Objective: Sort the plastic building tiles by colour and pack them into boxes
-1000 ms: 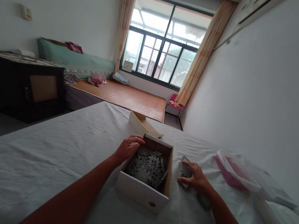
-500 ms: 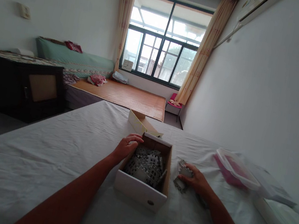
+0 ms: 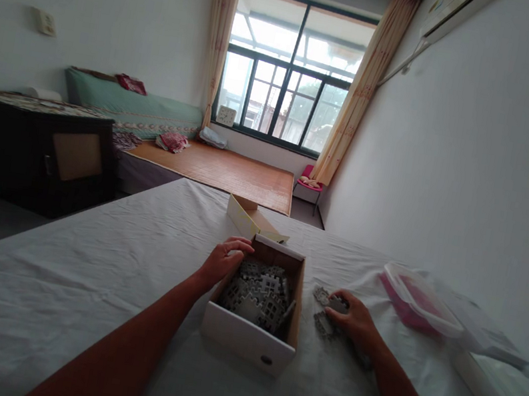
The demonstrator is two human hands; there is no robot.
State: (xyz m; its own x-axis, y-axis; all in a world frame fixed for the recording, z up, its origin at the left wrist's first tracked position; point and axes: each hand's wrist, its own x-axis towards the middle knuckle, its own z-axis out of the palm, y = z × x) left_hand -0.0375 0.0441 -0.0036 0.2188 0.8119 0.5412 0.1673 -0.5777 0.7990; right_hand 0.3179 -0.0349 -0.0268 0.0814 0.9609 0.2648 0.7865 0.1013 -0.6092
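In front of me a white cardboard box (image 3: 245, 340) without its lid holds a heap of grey interlocking puzzle pieces (image 3: 260, 299), some with window-like cut-outs. My left hand (image 3: 224, 262) grips the box's left wall near the far corner, fingers hooked over the rim. To the right of the box, my right hand (image 3: 351, 317) is closed on a grey puzzle piece (image 3: 339, 303), pinched between thumb and fingers, just above the cloth. Other grey toothed pieces (image 3: 323, 326) lie beside and partly under this hand, which hides some of them.
An open box lid (image 3: 253, 220) lies behind the box on the white sheet (image 3: 94, 271). On the right are a pink tub with a clear rim (image 3: 422, 302) and a long pale box (image 3: 505, 394). Farther off stand a bed with a mat (image 3: 228, 172) and a dark cabinet (image 3: 38, 153).
My right hand has shifted slightly right, and the piece in it has come apart from the toothed pieces around it. My left hand and the box have stayed put.
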